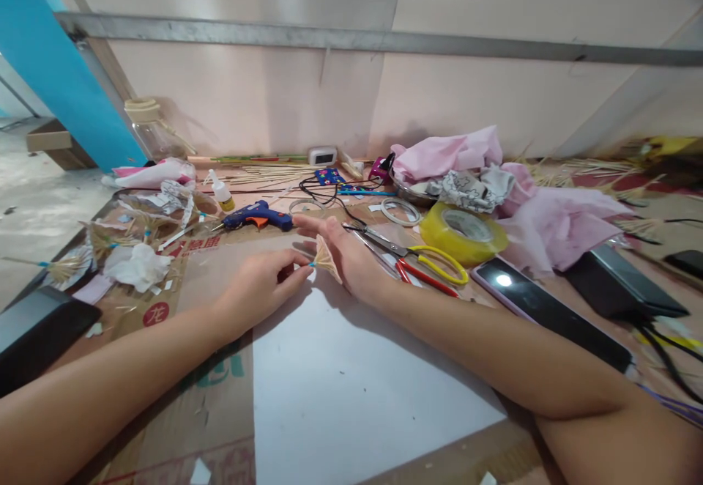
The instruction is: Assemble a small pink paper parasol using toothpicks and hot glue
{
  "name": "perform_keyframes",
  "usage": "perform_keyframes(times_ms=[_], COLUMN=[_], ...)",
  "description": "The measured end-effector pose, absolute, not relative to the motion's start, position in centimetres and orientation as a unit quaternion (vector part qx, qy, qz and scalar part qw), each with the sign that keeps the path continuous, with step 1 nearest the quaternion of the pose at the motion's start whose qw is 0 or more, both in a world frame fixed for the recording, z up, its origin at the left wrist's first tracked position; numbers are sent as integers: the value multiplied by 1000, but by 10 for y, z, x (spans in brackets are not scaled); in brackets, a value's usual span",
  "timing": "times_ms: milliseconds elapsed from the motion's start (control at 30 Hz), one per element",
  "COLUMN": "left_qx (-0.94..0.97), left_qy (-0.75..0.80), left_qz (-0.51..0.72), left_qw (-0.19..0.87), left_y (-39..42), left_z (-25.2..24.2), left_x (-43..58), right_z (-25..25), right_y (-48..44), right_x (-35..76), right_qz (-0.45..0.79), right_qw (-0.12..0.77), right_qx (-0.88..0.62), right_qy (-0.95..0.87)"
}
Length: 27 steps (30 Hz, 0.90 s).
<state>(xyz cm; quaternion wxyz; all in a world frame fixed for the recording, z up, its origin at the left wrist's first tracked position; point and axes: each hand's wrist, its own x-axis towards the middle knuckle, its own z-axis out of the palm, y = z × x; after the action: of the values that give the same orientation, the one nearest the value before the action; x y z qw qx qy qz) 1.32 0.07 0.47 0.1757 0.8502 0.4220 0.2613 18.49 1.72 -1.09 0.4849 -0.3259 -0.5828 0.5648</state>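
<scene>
Between thumb and forefinger, my left hand (pixel 263 283) pinches the narrow end of a small pale fan-shaped piece (pixel 326 258), with a bit of blue at its tied tip. The fan's wide end spreads toward my right hand (pixel 351 258), whose fingers stretch out beside and behind it, apparently touching it. Both hands are over the top end of a white sheet of paper (pixel 356 397). A blue hot glue gun (pixel 258 216) lies just beyond my left hand. Yellow-and-red-handled scissors (pixel 433 261) rest to the right of my right hand.
Similar fan pieces (pixel 69 265) and crumpled white tissue (pixel 140 265) lie on the left, near a small glue bottle (pixel 221 193). A yellow tape roll (pixel 464 232), a phone (pixel 549 313) and pink cloth (pixel 560 221) occupy the right. Cardboard (pixel 198 412) covers the table; a wall (pixel 329 104) stands behind.
</scene>
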Motion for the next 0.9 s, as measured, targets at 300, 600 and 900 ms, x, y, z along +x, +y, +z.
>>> perform_keyframes(times_ms=[300,600,900], left_qx=[885,890,896], left_qy=[381,363,334], left_qz=[256,268,293], left_qw=[77,63,21], left_y=[-5,-4,-3], left_z=[0,1,-6], left_x=[16,14,13], right_z=[-1,-4,-2], right_y=[-1,7,1], right_x=[181,182,182], right_qz=[512,558,535], right_qw=[453,466,445], right_qx=[-334,-295,-324], right_qy=[-649,-620,-641])
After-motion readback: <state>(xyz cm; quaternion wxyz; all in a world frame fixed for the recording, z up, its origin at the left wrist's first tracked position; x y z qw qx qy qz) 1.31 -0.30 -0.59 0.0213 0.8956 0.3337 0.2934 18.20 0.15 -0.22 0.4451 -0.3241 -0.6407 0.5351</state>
